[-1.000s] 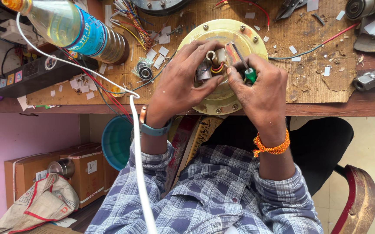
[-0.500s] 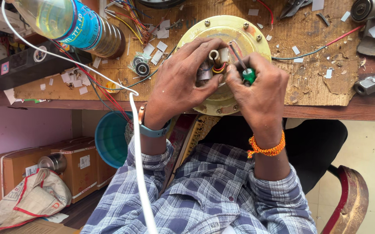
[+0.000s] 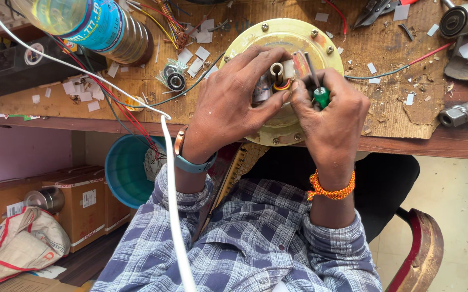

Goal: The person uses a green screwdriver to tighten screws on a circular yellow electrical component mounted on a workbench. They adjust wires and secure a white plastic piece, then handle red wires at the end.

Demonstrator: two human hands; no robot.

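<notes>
A round cream-yellow motor housing (image 3: 282, 32) with bolts around its rim lies on the wooden workbench (image 3: 396, 113). My left hand (image 3: 234, 103) grips its central hub, thumb and fingers around the shaft (image 3: 276, 70) with orange and yellow wire windings. My right hand (image 3: 331, 116) holds a small green-handled screwdriver (image 3: 320, 96), its tip pointing at the hub beside the shaft. An orange thread band circles my right wrist, a watch with a blue strap my left.
A plastic bottle (image 3: 90, 24) lies at the bench's back left beside a bearing (image 3: 176, 81) and paper scraps. Red and black wires trail over the edge. A metal pipe (image 3: 464, 111) sits right. Below are a blue bucket (image 3: 126, 170), cardboard boxes (image 3: 77, 203) and a chair (image 3: 423, 243).
My hands stay on the hub with the screwdriver. The view has shifted slightly, so the housing and bench sit a little higher in the frame.
</notes>
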